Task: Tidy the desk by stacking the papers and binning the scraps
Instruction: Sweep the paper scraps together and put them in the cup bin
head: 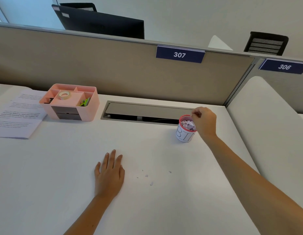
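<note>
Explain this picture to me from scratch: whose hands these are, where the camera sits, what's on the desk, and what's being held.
One camera, worn on a person's head, looks down at their own bare hands; there is no machine. The left hand lies flat and empty on the white desk. The right hand hovers at the rim of a small cup marked BIN, full of paper scraps, fingertips pinched; whether it holds a scrap is too small to tell. A few scraps remain on the desk. At far left lie stacked papers, beside a pink organiser holding tape.
</note>
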Demonstrator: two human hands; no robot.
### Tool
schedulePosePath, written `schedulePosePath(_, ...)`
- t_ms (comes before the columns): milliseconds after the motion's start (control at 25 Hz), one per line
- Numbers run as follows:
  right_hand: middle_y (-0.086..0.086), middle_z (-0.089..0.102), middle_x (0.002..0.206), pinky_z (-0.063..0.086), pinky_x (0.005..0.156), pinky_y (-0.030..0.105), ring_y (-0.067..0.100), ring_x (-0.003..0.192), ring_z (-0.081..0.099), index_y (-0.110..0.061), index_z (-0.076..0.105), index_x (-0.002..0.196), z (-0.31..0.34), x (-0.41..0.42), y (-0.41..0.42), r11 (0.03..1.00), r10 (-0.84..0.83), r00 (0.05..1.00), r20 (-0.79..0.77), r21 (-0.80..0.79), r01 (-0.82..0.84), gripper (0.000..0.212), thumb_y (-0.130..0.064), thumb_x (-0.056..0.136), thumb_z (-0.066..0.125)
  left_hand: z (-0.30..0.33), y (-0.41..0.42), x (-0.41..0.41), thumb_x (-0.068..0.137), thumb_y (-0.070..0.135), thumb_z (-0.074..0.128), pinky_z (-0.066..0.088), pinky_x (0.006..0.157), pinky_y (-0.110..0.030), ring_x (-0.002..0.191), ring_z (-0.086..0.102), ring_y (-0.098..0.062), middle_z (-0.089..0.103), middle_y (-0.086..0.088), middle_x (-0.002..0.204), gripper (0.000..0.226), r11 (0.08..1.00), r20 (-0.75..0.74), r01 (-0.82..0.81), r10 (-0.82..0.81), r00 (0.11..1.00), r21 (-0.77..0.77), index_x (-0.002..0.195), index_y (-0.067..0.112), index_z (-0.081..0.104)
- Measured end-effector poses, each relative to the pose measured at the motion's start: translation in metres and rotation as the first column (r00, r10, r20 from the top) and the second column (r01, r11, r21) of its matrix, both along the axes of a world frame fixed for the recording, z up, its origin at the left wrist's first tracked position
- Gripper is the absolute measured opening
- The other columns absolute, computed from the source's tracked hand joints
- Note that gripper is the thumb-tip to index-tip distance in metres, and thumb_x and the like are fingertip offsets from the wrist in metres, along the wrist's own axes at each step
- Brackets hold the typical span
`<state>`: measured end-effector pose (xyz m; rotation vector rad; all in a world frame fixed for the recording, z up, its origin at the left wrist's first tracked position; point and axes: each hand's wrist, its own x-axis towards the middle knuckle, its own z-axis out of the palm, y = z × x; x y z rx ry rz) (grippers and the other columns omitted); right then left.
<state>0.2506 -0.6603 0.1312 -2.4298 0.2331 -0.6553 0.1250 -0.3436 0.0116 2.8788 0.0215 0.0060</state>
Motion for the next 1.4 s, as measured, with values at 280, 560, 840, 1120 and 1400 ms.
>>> schedulePosePath(280,0.008,0.067,0.118,0.042,0.096,0.030,0.026,0.111,0.061,-0.007,0.066,0.114,-0.098,-0.114,0.054,0.962,0.269,0.930,-0.252,0.029,-0.270,0.025,-0.019,0.095,0.056,0.001,-0.001,0.000,0.090,0.036,0.015,0.032,0.107,-0.057,0.137,0.039,-0.033,0.044,-0.011,0.147,0.063,1.000,0.010,-0.004,0.004,1.000,-0.026,0.131,0.012,0.057)
schedulePosePath(560,0.007,0.022,0.157,0.017,0.117,0.045,0.028,0.144,0.024,-0.010,0.032,0.148,-0.136,-0.188,0.063,0.793,0.206,0.805,-0.556,-0.388,-0.470,0.084,-0.070,0.090,0.019,-0.002,0.001,0.000,0.090,0.034,0.017,0.033,0.106,-0.056,0.137,0.040,-0.032,0.045,-0.010,0.147,0.060,1.000,0.009,-0.012,0.012,1.000,-0.023,0.130,0.014,0.057)
schedulePosePath(840,0.001,0.018,0.159,0.016,0.116,0.058,0.027,0.146,0.020,-0.023,0.026,0.150,-0.134,-0.189,0.100,0.679,0.339,0.740,-0.581,-0.393,-0.620,0.080,-0.074,0.089,0.025,-0.001,0.002,0.000,0.090,0.034,0.018,0.033,0.106,-0.055,0.137,0.040,-0.032,0.044,-0.010,0.147,0.060,1.000,0.008,-0.006,0.006,1.000,-0.012,0.131,0.014,0.057)
schedulePosePath(1120,0.001,-0.008,0.159,-0.012,0.114,0.044,0.026,0.148,0.000,-0.013,0.007,0.152,-0.140,-0.169,0.130,0.793,0.237,0.762,-0.603,-0.333,-0.510,0.081,-0.066,0.091,0.005,-0.003,0.002,0.002,0.091,0.031,0.025,0.035,0.104,-0.055,0.135,0.042,-0.032,0.046,-0.010,0.146,0.053,1.000,0.006,-0.010,0.010,1.000,-0.001,0.129,0.014,0.058)
schedulePosePath(1400,-0.002,-0.024,0.155,-0.017,0.115,0.043,0.020,0.144,-0.024,-0.015,-0.012,0.150,-0.145,-0.128,0.155,0.803,0.274,0.760,-0.589,-0.295,-0.518,0.089,-0.074,0.084,-0.002,-0.003,0.003,0.003,0.091,0.033,0.023,0.038,0.103,-0.054,0.134,0.044,-0.031,0.048,-0.010,0.145,0.055,1.000,-0.005,-0.005,0.005,1.000,0.009,0.128,0.015,0.059)
